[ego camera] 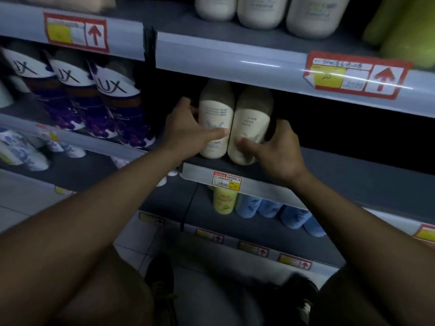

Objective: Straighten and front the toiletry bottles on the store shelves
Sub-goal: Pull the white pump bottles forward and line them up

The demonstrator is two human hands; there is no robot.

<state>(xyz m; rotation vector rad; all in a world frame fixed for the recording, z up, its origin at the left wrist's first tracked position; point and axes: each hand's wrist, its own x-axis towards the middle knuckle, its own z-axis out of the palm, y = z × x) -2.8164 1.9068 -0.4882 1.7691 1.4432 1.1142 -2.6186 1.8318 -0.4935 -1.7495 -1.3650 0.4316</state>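
L hand gripping left cream bottle, R hand gripping right cream bottle; both nearing shelf lip. Risk: overpulling, btls tipping off.

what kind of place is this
Most likely a shop's toiletries aisle. Grey shelves carry red-bordered price tags on their front edges, and rows of matching bottles stand on them, like the cream bottles that the left hand and right hand grip.

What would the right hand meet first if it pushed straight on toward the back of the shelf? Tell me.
Probably nothing new: the right hand already grips the right cream bottle, so that bottle would be pushed back. Behind it the shelf is too dark to judge.
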